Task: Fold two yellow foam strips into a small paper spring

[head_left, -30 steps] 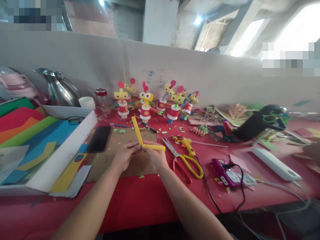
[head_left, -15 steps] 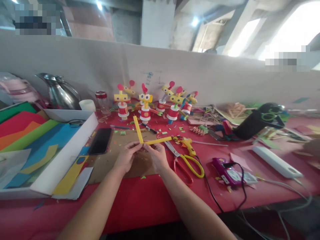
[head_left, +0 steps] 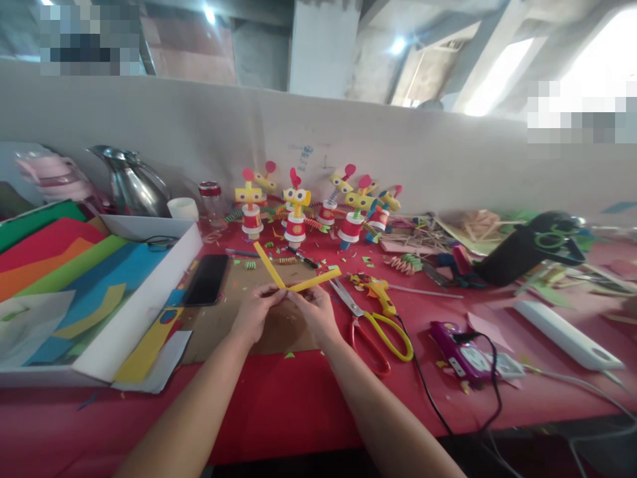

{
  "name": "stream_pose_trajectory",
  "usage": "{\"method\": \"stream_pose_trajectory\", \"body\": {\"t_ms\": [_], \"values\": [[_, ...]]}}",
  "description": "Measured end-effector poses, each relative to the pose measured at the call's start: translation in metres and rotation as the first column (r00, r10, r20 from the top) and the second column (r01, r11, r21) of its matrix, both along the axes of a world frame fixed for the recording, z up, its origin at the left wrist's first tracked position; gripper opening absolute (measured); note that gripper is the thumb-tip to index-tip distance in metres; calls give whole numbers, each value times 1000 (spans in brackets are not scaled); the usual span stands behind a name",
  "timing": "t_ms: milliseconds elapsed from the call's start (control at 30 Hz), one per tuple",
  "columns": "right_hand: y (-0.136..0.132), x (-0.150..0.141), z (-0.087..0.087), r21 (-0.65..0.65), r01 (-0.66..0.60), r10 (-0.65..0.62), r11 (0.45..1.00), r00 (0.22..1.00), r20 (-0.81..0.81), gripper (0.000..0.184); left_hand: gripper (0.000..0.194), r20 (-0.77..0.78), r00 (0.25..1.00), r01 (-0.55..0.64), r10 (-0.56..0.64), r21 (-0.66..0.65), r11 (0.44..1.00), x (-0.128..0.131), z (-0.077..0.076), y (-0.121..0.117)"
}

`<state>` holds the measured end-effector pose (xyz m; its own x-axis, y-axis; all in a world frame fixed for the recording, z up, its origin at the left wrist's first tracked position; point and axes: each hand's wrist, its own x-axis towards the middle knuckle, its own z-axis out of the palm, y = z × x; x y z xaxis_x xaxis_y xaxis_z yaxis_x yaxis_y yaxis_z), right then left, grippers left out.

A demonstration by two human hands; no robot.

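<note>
Two yellow paper strips [head_left: 269, 264] meet in a V, one arm pointing up and left, the other to the right. Where they join, my left hand [head_left: 255, 315] pinches them between thumb and fingertips. On the same corner, from the right, my right hand [head_left: 314, 311] is closed, its fingers partly behind the right-hand strip. Both hands hover over a brown cardboard sheet [head_left: 293, 332]. Just right of them lie scissors [head_left: 355, 309] with one red and one yellow handle, and a yellow glue gun [head_left: 381, 295].
Several paper-cup figures [head_left: 296, 229] stand at the back. On the left are a white box [head_left: 144, 292] of coloured paper, a phone [head_left: 206, 279] and a steel jug [head_left: 129, 182]. A purple power socket [head_left: 460, 352], its cords, and a black bottle [head_left: 515, 249] occupy the right.
The strips have tilted: the left arm leans further left and the right arm's tip has risen a little. Both hands still grip the corner. The whole view has shifted slightly.
</note>
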<state>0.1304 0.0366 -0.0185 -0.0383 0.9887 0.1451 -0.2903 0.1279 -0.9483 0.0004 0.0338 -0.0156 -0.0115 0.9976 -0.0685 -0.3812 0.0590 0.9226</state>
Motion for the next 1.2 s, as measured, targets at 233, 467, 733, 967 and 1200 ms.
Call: {"method": "stream_pose_trajectory", "body": {"t_ms": [233, 467, 733, 967, 1200], "values": [[-1, -3, -7, 102, -41, 31, 994, 995, 96, 29, 23, 201, 979, 29, -21, -37, 999, 4, -3, 0], [1, -2, -8, 222, 69, -127, 973, 957, 260, 21, 19, 367, 930, 82, -34, -117, 990, 7, -2, -3], [-2, -1, -4, 172, 87, -129, 981, 960, 249, 24, 13, 441, 897, 48, 27, -159, 986, 10, 3, -5], [0, 2, -4, 191, 124, -175, 974, 944, 280, 11, 14, 363, 932, 16, 20, -94, 995, 13, 5, -8], [-1, 5, -1, 180, 145, -200, 973, 917, 345, 12, 22, 229, 973, -29, 41, -55, 998, 13, 8, -8]]}}
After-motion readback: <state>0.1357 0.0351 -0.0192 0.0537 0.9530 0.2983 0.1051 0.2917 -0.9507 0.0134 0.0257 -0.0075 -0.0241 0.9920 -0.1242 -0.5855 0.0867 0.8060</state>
